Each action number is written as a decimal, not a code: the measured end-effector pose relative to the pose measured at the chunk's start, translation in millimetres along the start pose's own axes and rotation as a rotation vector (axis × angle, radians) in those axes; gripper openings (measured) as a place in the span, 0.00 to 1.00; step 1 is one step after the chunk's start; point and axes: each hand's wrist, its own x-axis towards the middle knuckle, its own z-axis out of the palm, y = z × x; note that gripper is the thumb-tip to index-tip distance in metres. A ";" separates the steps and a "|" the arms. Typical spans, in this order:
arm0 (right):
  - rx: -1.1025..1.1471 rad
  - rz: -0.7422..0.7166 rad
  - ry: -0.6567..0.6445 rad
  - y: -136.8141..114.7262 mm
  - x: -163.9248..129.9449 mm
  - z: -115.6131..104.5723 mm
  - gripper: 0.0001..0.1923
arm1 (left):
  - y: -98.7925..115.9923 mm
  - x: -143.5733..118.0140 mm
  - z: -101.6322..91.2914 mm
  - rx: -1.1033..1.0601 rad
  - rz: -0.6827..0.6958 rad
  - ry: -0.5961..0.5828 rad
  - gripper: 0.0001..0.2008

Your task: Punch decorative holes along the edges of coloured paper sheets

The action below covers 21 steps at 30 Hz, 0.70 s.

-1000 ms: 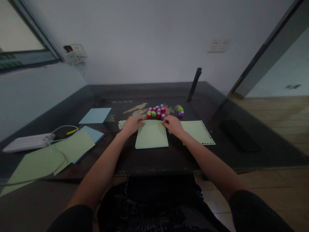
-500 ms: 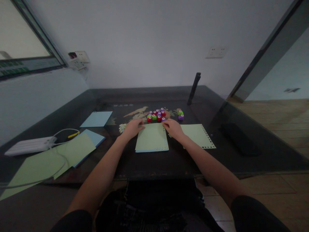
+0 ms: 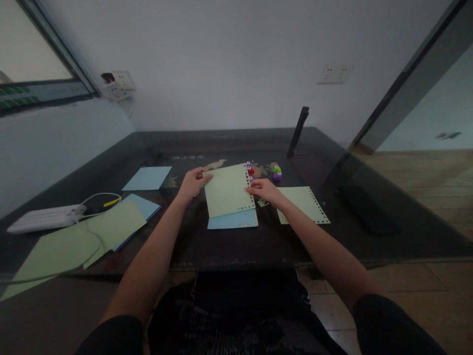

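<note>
I pinch the green sheet (image 3: 227, 191) at both side edges, my left hand (image 3: 191, 182) and right hand (image 3: 263, 189) each closed on it in a light grip, tilted above the blue sheet (image 3: 232, 221) on the worktop (image 3: 258, 241).

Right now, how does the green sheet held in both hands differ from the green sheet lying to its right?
The held green sheet is gripped by the left hand and right hand, its far edge raised over a blue sheet; the right green sheet lies flat and untouched on the dark table. Both are pale green with a punched border of holes.
</note>
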 end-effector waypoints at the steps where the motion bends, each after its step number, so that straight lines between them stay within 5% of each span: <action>1: -0.015 0.006 -0.009 -1.4 -1.2 0.1 0.10 | -0.7 0.2 0.6 -0.018 0.011 0.012 0.09; 6: 0.000 -0.004 0.009 -5.6 -2.8 -1.5 0.09 | -5.5 1.7 4.9 -0.138 0.008 -0.005 0.12; 10: 0.063 -0.016 0.079 -8.0 -2.2 -4.1 0.09 | -5.9 -2.1 9.5 -0.233 -0.117 -0.200 0.14; 15: 0.156 -0.033 0.158 -11.8 -3.0 -6.8 0.11 | -5.4 -10.7 15.5 -0.099 -0.198 -0.449 0.15; 21: 0.198 -0.044 0.191 -10.3 -0.8 -7.6 0.13 | -3.8 -15.4 18.7 0.072 -0.114 -0.494 0.16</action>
